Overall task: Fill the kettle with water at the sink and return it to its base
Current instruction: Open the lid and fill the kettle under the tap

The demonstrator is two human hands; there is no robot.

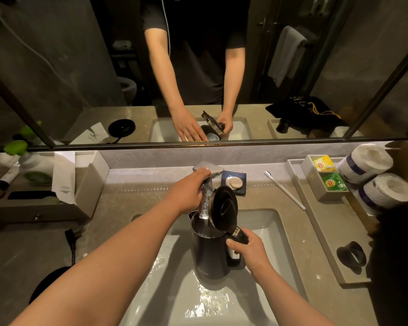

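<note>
A dark kettle hangs upright over the white sink with its lid flipped up. My right hand grips its handle. The chrome faucet reaches over the kettle's mouth and water runs from it into the kettle. My left hand rests on the faucet's lever at the top. The kettle's round black base sits on the counter at the lower left, partly hidden by my left forearm, with its cord running up from it.
A soap dish with a round soap sits behind the faucet. A toothbrush lies right of it. A tray at the right holds tea bags and two paper rolls. A tissue box stands left. A mirror spans above.
</note>
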